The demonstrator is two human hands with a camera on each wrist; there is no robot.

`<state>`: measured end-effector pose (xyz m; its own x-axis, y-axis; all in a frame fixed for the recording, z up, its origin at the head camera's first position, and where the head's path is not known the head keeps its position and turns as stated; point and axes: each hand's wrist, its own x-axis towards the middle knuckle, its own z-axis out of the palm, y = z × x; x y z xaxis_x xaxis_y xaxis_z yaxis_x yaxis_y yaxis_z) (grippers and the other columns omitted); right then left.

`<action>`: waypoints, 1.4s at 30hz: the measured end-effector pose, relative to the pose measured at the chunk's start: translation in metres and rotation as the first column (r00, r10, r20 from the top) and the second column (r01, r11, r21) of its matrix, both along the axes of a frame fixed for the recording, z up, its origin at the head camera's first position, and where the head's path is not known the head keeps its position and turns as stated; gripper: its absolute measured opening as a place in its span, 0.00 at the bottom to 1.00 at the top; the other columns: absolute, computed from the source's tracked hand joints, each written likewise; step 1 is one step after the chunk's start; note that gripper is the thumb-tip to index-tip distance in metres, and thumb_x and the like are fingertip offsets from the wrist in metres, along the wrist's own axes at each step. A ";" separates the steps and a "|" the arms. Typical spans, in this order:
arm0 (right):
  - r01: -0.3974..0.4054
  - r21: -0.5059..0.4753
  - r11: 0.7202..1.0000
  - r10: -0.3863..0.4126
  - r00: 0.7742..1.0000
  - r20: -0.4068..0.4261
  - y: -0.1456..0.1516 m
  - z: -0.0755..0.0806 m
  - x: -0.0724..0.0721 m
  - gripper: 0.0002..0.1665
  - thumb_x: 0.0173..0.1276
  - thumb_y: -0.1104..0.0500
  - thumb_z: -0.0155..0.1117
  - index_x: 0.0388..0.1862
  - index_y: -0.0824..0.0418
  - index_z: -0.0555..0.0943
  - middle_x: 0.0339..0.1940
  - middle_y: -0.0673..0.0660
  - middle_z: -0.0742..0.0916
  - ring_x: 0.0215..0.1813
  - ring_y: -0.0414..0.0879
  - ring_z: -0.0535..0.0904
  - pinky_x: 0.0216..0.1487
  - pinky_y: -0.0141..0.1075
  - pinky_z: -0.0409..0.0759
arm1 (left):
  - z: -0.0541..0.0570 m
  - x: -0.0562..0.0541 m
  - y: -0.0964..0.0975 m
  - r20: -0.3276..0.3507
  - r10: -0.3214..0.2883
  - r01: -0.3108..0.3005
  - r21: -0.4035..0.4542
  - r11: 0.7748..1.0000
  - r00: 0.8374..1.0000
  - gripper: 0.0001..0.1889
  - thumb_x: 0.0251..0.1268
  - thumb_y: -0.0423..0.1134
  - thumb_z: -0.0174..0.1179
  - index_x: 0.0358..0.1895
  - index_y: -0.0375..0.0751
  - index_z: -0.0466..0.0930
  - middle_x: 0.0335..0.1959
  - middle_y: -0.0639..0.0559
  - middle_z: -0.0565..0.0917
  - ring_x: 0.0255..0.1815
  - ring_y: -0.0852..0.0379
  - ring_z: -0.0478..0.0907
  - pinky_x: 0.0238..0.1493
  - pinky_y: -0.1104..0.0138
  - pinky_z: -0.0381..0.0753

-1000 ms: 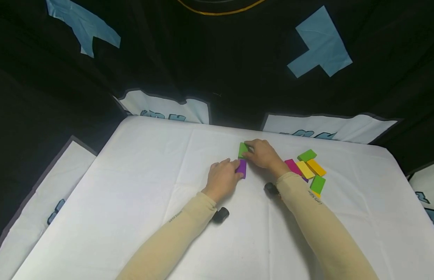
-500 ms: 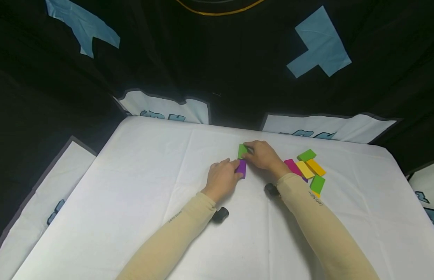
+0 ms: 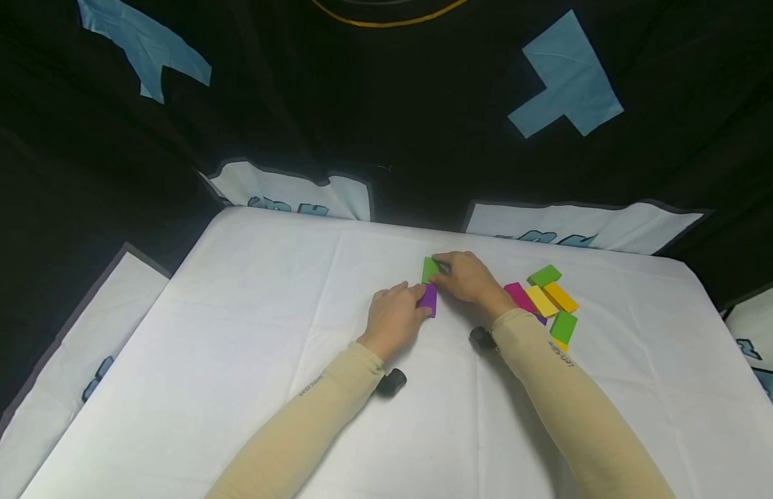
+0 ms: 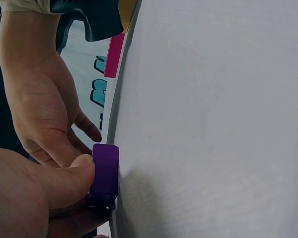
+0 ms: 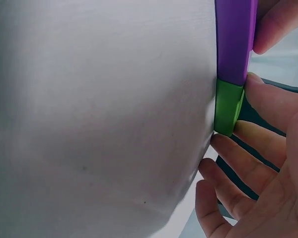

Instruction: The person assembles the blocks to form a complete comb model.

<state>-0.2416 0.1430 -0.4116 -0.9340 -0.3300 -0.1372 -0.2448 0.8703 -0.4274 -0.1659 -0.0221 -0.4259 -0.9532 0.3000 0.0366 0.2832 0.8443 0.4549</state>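
A purple block (image 3: 429,301) lies on the white-covered table, its long side running away from me. My left hand (image 3: 391,315) holds it from the left, thumb at its near end and fingers at its far end. Right beyond it, end to end, is a green block (image 3: 429,269), which my right hand (image 3: 466,277) pinches from the right between thumb and fingers. In the right wrist view the ends of the purple block (image 5: 234,39) and the green block (image 5: 228,106) meet. The left wrist view shows the thumb (image 4: 74,178) against the purple block (image 4: 106,171).
Right of my right hand lies a loose group of blocks: a magenta block (image 3: 519,296), a yellow block (image 3: 541,301), an orange block (image 3: 560,296), green blocks (image 3: 544,275) and a partly hidden purple one. Black curtain (image 3: 386,118) hangs beyond the table's far edge.
My right hand has drawn the green block slightly toward me, against the purple block's far end. The left hand and the purple block have stayed in place.
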 end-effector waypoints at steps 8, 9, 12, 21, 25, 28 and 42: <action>0.001 0.004 1.000 -0.001 1.000 -0.014 -0.001 0.000 0.000 0.33 0.72 0.52 0.65 0.71 0.63 0.73 0.67 0.64 0.80 0.72 0.60 0.70 0.74 0.52 0.65 | 0.000 0.000 0.000 -0.023 -0.004 0.004 0.000 1.000 1.000 0.24 0.69 0.47 0.64 0.64 0.40 0.79 0.62 0.46 0.82 0.70 0.45 0.71 0.68 0.48 0.70; -0.001 0.004 1.000 0.002 1.000 -0.017 -0.001 0.000 0.000 0.32 0.72 0.52 0.65 0.71 0.63 0.73 0.67 0.64 0.80 0.72 0.60 0.71 0.74 0.52 0.65 | 0.000 0.000 0.000 -0.025 -0.005 0.005 -0.005 1.000 1.000 0.25 0.69 0.47 0.64 0.65 0.40 0.79 0.63 0.46 0.81 0.70 0.45 0.71 0.67 0.48 0.70; -0.003 0.006 1.000 0.003 1.000 -0.020 0.000 -0.001 0.000 0.32 0.72 0.52 0.65 0.71 0.64 0.73 0.66 0.64 0.80 0.71 0.61 0.71 0.74 0.52 0.66 | -0.001 0.000 0.000 -0.028 -0.013 0.013 -0.014 1.000 1.000 0.25 0.69 0.47 0.64 0.66 0.40 0.78 0.66 0.47 0.79 0.71 0.44 0.71 0.67 0.48 0.70; -0.016 0.000 1.000 0.016 0.999 -0.028 0.000 -0.002 0.000 0.32 0.72 0.52 0.65 0.71 0.64 0.73 0.67 0.64 0.80 0.72 0.60 0.70 0.74 0.52 0.65 | -0.001 0.001 -0.002 -0.018 -0.018 0.018 -0.005 1.000 1.000 0.26 0.70 0.47 0.63 0.67 0.39 0.76 0.68 0.48 0.77 0.71 0.45 0.70 0.67 0.47 0.70; -0.016 0.000 1.000 0.016 0.999 -0.028 0.001 -0.001 0.001 0.32 0.72 0.52 0.65 0.71 0.63 0.73 0.67 0.64 0.80 0.72 0.60 0.70 0.74 0.52 0.65 | -0.001 0.000 -0.002 -0.020 -0.021 0.021 0.002 1.000 1.000 0.26 0.70 0.46 0.63 0.67 0.39 0.76 0.68 0.48 0.77 0.71 0.44 0.70 0.67 0.47 0.70; -0.016 -0.001 1.000 0.016 1.000 -0.026 0.001 0.000 0.002 0.32 0.72 0.52 0.65 0.71 0.63 0.73 0.67 0.63 0.80 0.72 0.60 0.70 0.74 0.52 0.65 | -0.001 0.001 -0.001 -0.019 -0.021 0.021 0.005 1.000 1.000 0.26 0.70 0.46 0.63 0.67 0.39 0.76 0.68 0.47 0.77 0.72 0.44 0.70 0.68 0.47 0.69; -0.005 -0.038 0.999 0.004 1.000 -0.023 0.002 -0.002 0.002 0.33 0.71 0.53 0.66 0.71 0.64 0.73 0.67 0.64 0.79 0.72 0.60 0.70 0.74 0.52 0.64 | -0.002 0.000 -0.001 -0.036 -0.021 0.021 0.011 1.000 0.999 0.26 0.69 0.46 0.64 0.67 0.39 0.77 0.66 0.48 0.79 0.70 0.44 0.71 0.67 0.47 0.70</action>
<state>-0.2397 0.1448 -0.4139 -0.9351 -0.3391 -0.1028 -0.2592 0.8524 -0.4541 -0.1656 -0.0233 -0.4275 -0.9448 0.3193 0.0737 0.3169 0.8330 0.4535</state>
